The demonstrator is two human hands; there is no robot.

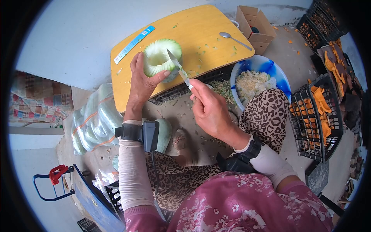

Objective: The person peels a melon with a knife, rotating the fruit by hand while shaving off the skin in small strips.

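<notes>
A hollowed winter melon (172, 45) with pale flesh and a notched, zigzag rim stands on the yellow table (193, 23). My left hand (143, 77) grips its near left side, thumb and fingers spread around the wall. In my right hand (210, 108) is a kitchen knife (178, 65), held by its pale handle. The blade lies against the melon's right rim, its tip pointing up and left over the opening. Part of the handle is hidden inside my fist.
A blue-and-white basin (280, 73) of pale scraps stands right of the table. On the tabletop are a spoon (235, 40), a blue strip (135, 44) and green bits. Wrapped melons (96, 120) lie at left. A crate (317, 116) with orange pieces and a cardboard box (257, 29) stand at right.
</notes>
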